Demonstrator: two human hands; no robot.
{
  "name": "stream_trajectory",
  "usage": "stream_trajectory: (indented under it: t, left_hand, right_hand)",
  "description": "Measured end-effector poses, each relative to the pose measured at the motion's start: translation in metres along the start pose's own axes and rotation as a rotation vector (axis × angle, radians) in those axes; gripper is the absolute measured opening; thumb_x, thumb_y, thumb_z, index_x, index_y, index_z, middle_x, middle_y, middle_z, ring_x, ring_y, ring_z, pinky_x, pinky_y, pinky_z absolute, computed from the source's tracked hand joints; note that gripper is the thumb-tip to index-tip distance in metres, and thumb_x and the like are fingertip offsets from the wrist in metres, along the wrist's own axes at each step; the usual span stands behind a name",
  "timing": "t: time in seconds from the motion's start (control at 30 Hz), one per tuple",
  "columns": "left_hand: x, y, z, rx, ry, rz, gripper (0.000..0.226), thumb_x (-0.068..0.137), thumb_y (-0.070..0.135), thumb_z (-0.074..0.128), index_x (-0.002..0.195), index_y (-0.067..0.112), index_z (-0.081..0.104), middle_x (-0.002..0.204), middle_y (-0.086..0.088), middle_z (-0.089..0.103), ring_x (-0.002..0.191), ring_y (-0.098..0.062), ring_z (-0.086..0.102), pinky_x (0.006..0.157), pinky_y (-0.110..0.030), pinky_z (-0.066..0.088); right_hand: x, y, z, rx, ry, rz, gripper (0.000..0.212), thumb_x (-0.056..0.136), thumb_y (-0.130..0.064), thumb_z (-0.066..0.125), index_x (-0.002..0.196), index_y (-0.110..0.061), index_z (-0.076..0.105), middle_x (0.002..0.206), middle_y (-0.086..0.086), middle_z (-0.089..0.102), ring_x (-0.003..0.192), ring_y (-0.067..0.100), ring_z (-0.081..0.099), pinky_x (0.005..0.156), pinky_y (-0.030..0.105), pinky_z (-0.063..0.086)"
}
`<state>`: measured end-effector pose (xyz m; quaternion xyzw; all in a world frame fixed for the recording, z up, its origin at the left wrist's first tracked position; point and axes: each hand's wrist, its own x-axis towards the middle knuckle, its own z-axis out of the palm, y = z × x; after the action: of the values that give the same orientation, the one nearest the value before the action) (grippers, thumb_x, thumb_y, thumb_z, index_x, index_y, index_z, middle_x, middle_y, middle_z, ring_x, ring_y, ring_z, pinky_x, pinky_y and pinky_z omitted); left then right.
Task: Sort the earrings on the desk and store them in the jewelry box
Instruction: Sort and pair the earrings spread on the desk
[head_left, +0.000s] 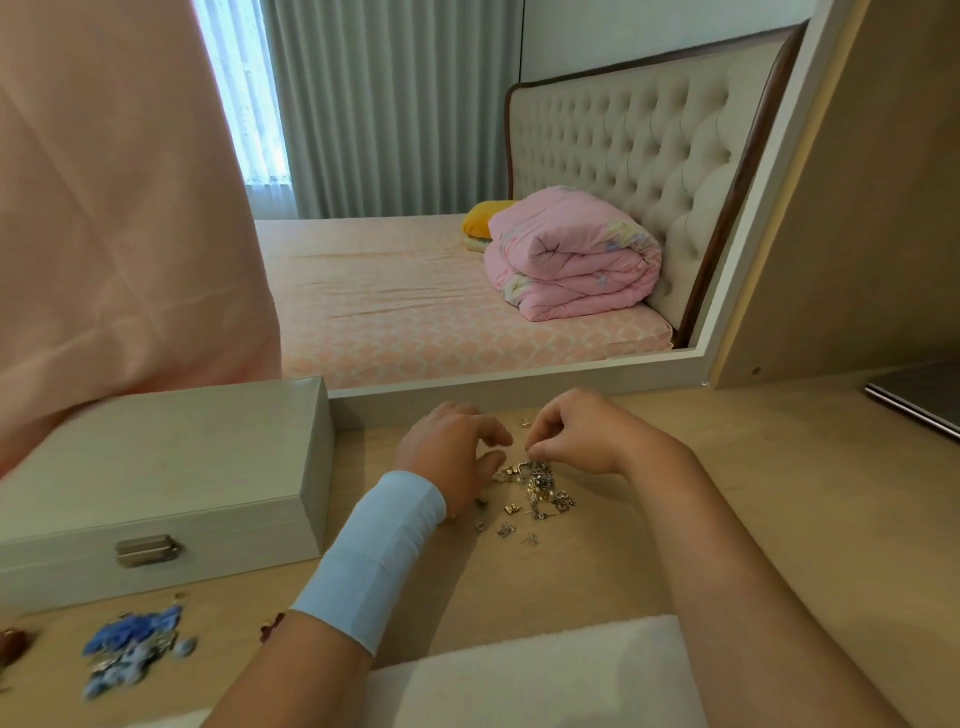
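Observation:
A heap of small gold and silver earrings (540, 486) lies on the pale wooden desk (753, 467), with a few loose ones (506, 530) nearer me. My left hand (452, 457), with a light blue wrist band, rests at the heap's left edge, fingers curled and slightly apart. My right hand (576, 434) hovers over the heap's far side, thumb and forefinger pinched on a tiny earring that is too small to make out. The white jewelry box (156, 483) stands to the left with its lid down and a metal clasp (148, 551) on its front.
A pile of blue and silver jewelry (135, 644) lies at the front left, with a small red piece (272, 626) beside it. A mirror (467, 208) rises behind the desk. One lone earring (527, 422) lies by the mirror. A white cushion (535, 670) sits at the front edge.

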<state>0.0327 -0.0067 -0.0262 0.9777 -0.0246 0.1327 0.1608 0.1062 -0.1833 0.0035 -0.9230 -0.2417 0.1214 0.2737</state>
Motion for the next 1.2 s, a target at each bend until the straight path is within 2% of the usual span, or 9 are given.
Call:
stream_trajectory:
  t: [0.13, 0.3, 0.5, 0.67, 0.8, 0.9, 1.0, 1.13, 1.2]
  left_hand:
    - [-0.02, -0.001, 0.005, 0.013, -0.043, -0.005, 0.02, 0.094, 0.04, 0.056, 0.11, 0.042, 0.068, 0.122, 0.016, 0.057, 0.119, -0.012, 0.042, 0.102, -0.032, 0.037]
    - [-0.035, -0.009, 0.01, -0.081, -0.023, -0.037, 0.02, 0.095, 0.036, 0.055, 0.11, 0.043, 0.067, 0.119, 0.02, 0.059, 0.117, -0.008, 0.045, 0.099, -0.027, 0.039]
    - [-0.039, -0.01, 0.009, -0.19, -0.003, -0.055, 0.02, 0.096, 0.035, 0.056, 0.112, 0.041, 0.067, 0.117, 0.02, 0.06, 0.113, -0.006, 0.046, 0.1, -0.027, 0.039]
    - [-0.037, -0.003, 0.005, -0.524, 0.097, -0.133, 0.021, 0.092, 0.024, 0.064, 0.105, 0.039, 0.07, 0.1, 0.021, 0.067, 0.095, 0.006, 0.057, 0.087, -0.019, 0.043]
    - [-0.036, 0.004, -0.004, -0.855, 0.059, -0.183, 0.023, 0.086, 0.014, 0.073, 0.104, 0.028, 0.071, 0.091, 0.015, 0.075, 0.087, 0.001, 0.068, 0.078, -0.015, 0.05]
    - [-0.036, 0.008, -0.01, -1.027, 0.026, -0.213, 0.023, 0.079, 0.012, 0.081, 0.099, 0.019, 0.073, 0.087, 0.005, 0.077, 0.083, -0.008, 0.072, 0.075, -0.017, 0.054]
    - [-0.034, 0.005, -0.01, -1.01, 0.096, -0.239, 0.016, 0.075, 0.018, 0.085, 0.088, 0.018, 0.075, 0.076, 0.003, 0.075, 0.068, -0.008, 0.068, 0.07, -0.02, 0.056]
    - [-0.033, -0.004, -0.01, -0.913, 0.148, -0.277, 0.012, 0.077, 0.03, 0.082, 0.081, 0.021, 0.074, 0.071, 0.0, 0.071, 0.057, -0.006, 0.056, 0.06, -0.016, 0.05]
    - [-0.033, -0.01, -0.013, -0.894, 0.172, -0.307, 0.011, 0.08, 0.029, 0.079, 0.081, 0.02, 0.073, 0.075, -0.003, 0.073, 0.055, -0.006, 0.054, 0.058, -0.015, 0.049]
  right_hand:
    - [-0.022, 0.001, 0.01, -0.034, 0.058, 0.077, 0.006, 0.084, -0.023, 0.078, 0.082, -0.029, 0.079, 0.087, -0.014, 0.073, 0.084, 0.004, 0.068, 0.086, 0.032, 0.057]
    - [-0.031, 0.0, 0.018, -0.051, 0.128, 0.074, 0.007, 0.085, -0.023, 0.077, 0.087, -0.03, 0.077, 0.089, -0.015, 0.073, 0.085, 0.004, 0.067, 0.088, 0.033, 0.057]
    - [-0.029, 0.008, 0.024, 0.137, 0.173, 0.049, 0.016, 0.082, -0.014, 0.08, 0.088, -0.028, 0.076, 0.085, -0.007, 0.072, 0.082, 0.009, 0.069, 0.083, 0.035, 0.058]
    - [-0.03, 0.004, 0.014, 0.457, 0.192, -0.009, 0.015, 0.085, -0.006, 0.079, 0.095, -0.015, 0.076, 0.079, 0.002, 0.071, 0.048, 0.002, 0.053, 0.056, 0.021, 0.046]
    - [-0.032, -0.006, 0.01, 0.65, 0.133, -0.024, 0.017, 0.086, -0.002, 0.077, 0.102, -0.004, 0.073, 0.07, 0.0, 0.07, 0.044, 0.009, 0.045, 0.042, 0.015, 0.036]
    - [-0.033, -0.013, 0.012, 0.67, 0.104, -0.037, 0.017, 0.086, -0.005, 0.078, 0.101, -0.005, 0.072, 0.058, -0.009, 0.066, 0.044, 0.009, 0.045, 0.041, 0.016, 0.033]
    - [-0.031, -0.021, 0.018, 0.701, 0.114, -0.035, 0.014, 0.086, -0.006, 0.078, 0.098, -0.008, 0.072, 0.056, -0.01, 0.065, 0.043, 0.008, 0.045, 0.041, 0.016, 0.032]
    - [-0.029, -0.019, 0.021, 0.63, 0.153, -0.027, 0.008, 0.09, -0.011, 0.075, 0.097, -0.011, 0.074, 0.079, 0.001, 0.077, 0.045, 0.008, 0.051, 0.044, 0.017, 0.038]
    - [-0.029, -0.008, 0.016, 0.456, 0.166, -0.013, 0.003, 0.088, -0.013, 0.077, 0.09, -0.015, 0.077, 0.083, -0.001, 0.077, 0.054, 0.005, 0.061, 0.058, 0.021, 0.047]
